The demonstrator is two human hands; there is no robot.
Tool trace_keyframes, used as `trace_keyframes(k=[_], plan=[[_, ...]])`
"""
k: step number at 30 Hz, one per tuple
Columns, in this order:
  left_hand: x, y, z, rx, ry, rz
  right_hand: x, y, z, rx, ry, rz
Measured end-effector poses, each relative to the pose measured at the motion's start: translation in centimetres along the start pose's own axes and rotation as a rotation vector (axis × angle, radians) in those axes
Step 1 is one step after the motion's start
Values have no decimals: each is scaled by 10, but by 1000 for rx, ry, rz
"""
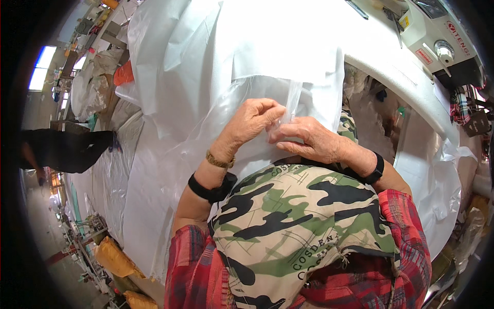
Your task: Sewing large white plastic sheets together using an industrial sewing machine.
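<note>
My left hand point(253, 119) and my right hand point(315, 140) meet above my lap, fingertips close together. Both pinch a narrow strip of clear plastic point(294, 98), which runs up from the fingers toward the edge of a white sheet point(278, 46). Just what lies between the fingertips is partly hidden by the fingers. Thin translucent sheeting spreads under and around my hands and hangs down to the left. A camouflage apron point(288, 216) covers my lap below them.
A white sewing machine point(437, 38) stands on the white table point(406, 77) at the far right. A dark tool point(356, 9) lies near the table's far edge. To the left, a person in dark clothing point(72, 150) is beside heaped plastic sheeting. Yellow-orange bundles point(117, 256) lie at the lower left.
</note>
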State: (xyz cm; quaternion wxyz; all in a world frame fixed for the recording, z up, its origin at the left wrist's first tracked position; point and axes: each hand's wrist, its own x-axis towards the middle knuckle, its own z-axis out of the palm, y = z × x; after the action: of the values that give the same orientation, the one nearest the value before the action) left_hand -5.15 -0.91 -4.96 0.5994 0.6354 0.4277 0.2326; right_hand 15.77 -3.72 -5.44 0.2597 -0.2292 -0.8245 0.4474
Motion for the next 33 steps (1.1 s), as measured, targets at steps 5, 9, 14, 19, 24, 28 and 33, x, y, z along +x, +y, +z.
trace_keyframes(k=[5, 9, 14, 19, 24, 28, 33], plan=[[2, -24, 6, -283, 186, 78, -8, 8, -3, -49, -10, -14], [-6, -25, -13, -454, 415, 56, -17, 10, -9, -45, -17, 32], [-14, -14, -16, -594, 462, 200, -14, 10, -12, 244, -35, 352], [-20, 11, 5, -212, 566, 246, 7, 0, -12, 709, 354, 451], [-24, 23, 18, 5, 516, 360, 26, 5, -9, 824, 300, 503], [-29, 16, -3, 12, 605, 316, 14, 16, -8, 937, 368, 573], [-29, -2, -15, 105, 571, 258, -11, 19, -9, 927, 426, 526]])
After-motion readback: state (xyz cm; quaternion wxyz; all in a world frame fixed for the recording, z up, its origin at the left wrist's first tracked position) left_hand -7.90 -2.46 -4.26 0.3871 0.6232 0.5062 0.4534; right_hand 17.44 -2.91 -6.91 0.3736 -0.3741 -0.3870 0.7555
